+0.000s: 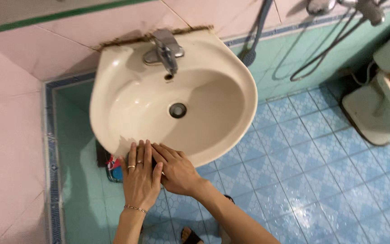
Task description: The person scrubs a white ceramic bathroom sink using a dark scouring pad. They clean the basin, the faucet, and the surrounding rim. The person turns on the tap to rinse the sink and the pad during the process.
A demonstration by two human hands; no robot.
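Seen from above, a cream sink (231,97) hangs on a pink tiled wall, with a chrome tap (165,49) at its back and a drain (177,110) in the middle. Both hands lie flat and empty, fingers outstretched, on the sink's near rim: left hand (140,174) beside right hand (177,169), touching. A toilet (384,104) stands at right on blue floor tiles (303,171).
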